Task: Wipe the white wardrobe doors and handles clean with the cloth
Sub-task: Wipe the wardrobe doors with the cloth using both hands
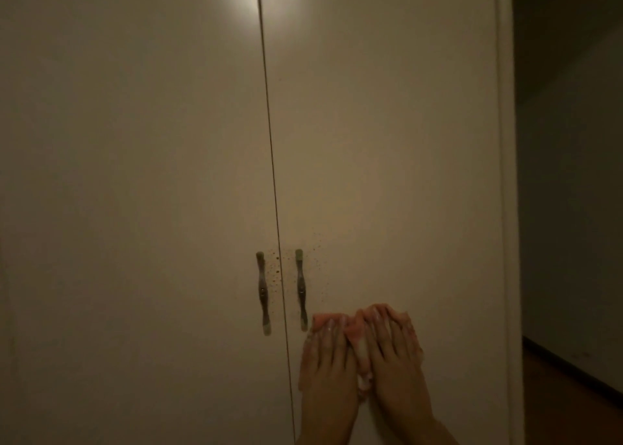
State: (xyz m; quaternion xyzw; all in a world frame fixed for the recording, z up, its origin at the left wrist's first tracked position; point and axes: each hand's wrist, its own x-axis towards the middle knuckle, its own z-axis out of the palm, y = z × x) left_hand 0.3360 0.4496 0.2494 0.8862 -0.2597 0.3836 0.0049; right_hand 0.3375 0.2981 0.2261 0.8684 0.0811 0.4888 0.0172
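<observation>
Two tall white wardrobe doors fill the view, the left door and the right door, split by a thin dark gap. Each carries a curved metal handle: the left handle and the right handle. Small reddish specks dot the surface around the handles. A pink cloth lies flat against the right door, just right of and below its handle. My left hand and my right hand press side by side on the cloth, fingers spread and pointing up.
The wardrobe's right edge borders a dark wall. A strip of wooden floor with a dark skirting line shows at the lower right. A bright light patch reflects at the top of the doors.
</observation>
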